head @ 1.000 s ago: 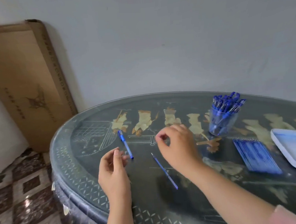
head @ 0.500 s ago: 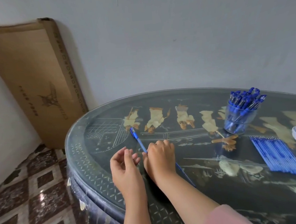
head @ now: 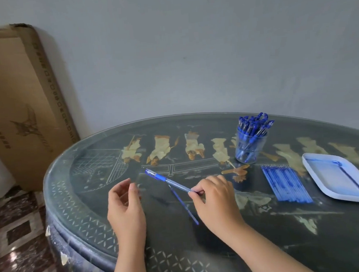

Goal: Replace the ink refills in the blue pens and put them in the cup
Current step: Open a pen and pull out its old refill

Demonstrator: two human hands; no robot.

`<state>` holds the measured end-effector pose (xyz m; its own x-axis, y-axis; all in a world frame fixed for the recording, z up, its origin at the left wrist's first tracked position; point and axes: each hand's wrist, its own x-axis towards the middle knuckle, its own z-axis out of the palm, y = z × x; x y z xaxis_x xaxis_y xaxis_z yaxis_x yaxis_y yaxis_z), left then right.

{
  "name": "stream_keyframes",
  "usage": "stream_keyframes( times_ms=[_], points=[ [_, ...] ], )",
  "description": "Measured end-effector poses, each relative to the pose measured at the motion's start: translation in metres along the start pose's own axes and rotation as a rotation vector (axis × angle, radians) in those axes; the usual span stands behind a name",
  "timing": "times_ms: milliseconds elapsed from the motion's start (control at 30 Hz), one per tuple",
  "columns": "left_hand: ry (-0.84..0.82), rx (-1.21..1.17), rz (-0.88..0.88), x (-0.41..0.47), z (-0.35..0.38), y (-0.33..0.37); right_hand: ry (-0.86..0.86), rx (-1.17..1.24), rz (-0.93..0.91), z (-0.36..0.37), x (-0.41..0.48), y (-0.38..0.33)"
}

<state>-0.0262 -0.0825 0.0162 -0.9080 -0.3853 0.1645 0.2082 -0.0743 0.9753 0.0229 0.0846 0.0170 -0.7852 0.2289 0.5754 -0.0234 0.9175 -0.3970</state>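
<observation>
Glass covers the dark round table (head: 309, 243). Nearest, the left hand (head: 125, 205) hovers with fingers loosely curled and parted, holding nothing. Just right of it, the right hand (head: 214, 197) pinches one end of a blue pen (head: 169, 180), which slants off the glass, cap end up-left, over a loose refill (head: 183, 203). Farther right lie the refill row (head: 285, 183) and a white tray (head: 318, 164) (one refill in it). The cup (head: 249, 147), full of pens, stands farthest back.

The right hand (head: 216, 199) is reaching forward with the forearm coming from the lower right, knuckles up, and its thumb and fingers are pinching the rear end of a blue pen (head: 169, 181). The left hand (head: 126, 207) is hovering beside it, forearm rising from below, with fingers curled loosely and nothing between them.
</observation>
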Motion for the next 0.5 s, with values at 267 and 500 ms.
stream_keyframes(
  times_ms=[267,500],
  points=[
    [-0.676,0.544,0.51,-0.047,0.023,0.006,-0.048,0.129,0.123,-0.075,-0.047,0.092],
    [-0.743,0.476,0.638,-0.073,0.044,-0.002,-0.012,0.067,0.081,-0.083,-0.066,0.102]
  ],
)
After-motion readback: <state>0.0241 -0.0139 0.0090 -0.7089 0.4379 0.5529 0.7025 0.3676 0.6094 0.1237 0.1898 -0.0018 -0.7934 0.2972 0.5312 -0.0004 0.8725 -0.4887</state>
